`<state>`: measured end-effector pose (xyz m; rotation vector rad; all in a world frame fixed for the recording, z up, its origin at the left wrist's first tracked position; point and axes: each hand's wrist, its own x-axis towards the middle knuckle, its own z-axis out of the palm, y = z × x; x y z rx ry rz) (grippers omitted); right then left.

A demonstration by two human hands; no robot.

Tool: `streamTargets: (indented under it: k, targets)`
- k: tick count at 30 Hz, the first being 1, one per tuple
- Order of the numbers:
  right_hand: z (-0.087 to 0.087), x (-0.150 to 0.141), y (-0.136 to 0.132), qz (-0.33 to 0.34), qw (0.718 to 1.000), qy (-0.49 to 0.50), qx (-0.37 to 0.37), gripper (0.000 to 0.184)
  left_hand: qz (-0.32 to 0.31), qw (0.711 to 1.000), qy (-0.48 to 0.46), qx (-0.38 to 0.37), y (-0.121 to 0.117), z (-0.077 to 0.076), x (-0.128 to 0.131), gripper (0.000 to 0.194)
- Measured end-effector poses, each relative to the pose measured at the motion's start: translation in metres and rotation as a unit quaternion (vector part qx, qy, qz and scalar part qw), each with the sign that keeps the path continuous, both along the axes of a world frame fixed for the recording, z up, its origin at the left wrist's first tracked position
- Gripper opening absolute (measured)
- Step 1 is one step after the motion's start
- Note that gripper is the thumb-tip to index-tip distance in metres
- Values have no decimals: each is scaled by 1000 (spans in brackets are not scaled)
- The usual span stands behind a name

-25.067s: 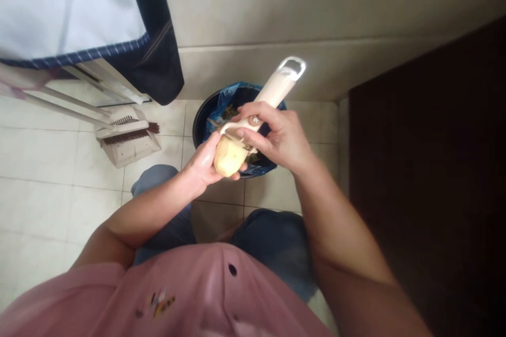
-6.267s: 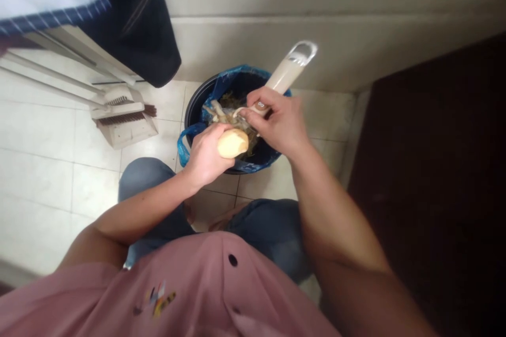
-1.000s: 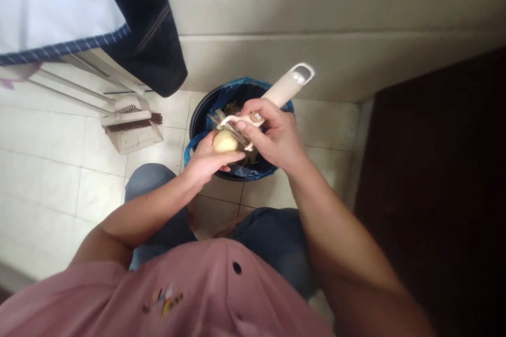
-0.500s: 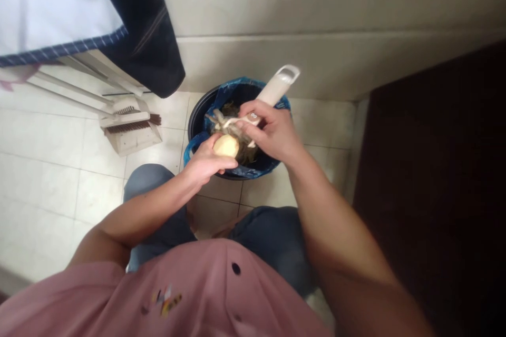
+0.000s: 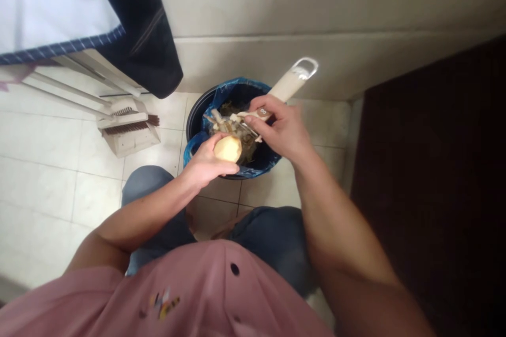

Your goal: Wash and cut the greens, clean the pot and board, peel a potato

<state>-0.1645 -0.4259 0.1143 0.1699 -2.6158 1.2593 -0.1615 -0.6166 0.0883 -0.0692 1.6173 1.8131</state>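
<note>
My left hand (image 5: 205,163) cups a pale, bare-skinned potato (image 5: 228,148) above the bin. My right hand (image 5: 281,129) grips a cream Y-shaped vegetable peeler (image 5: 286,86) by its handle, whose metal-ringed end points up and away. The peeler's blade head (image 5: 247,125) sits a little to the right of the potato, apart from it, over the bin. Below both hands, potato peelings (image 5: 225,125) lie heaped in a black bin (image 5: 193,121) lined with a blue plastic bag.
A dustpan and brush (image 5: 128,134) stand on the tiled floor (image 5: 90,189) left of the bin. A dark cloth (image 5: 138,26) hangs at upper left above metal rails. A beige wall (image 5: 316,10) is behind, with a dark brown panel (image 5: 427,168) on the right.
The peeler has swung right, its handle now leaning further that way, and its blade head has moved off the potato. The potato stays in my left hand.
</note>
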Motion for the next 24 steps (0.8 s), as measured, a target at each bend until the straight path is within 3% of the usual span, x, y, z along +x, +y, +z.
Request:
streamTargets:
  k: [6,9,12,15,20,24]
  targets:
    - [3,1,-4,72,997,-13,-12,30,-15,1000,22,14,0,0,-2,58]
    - [3,-1,-3,45,999,-4,9,27,-23,998,57,7,-2,-1,-3,58]
    - [2,-1,-1,45,999,-2,-19,27,-22,998,47,18,-2,-2,-4,59]
    - [-1,-3,2,59,998,-10,-12,28,-17,999,18,35,-1,-3,-3,63]
    - [2,-1,-1,0,999,27,17,23,-23,990,-113,79,0,2,-7,60]
    - [9,5,-17,70,997,44,4,26,-27,978,-173,117,0,2,-9,53]
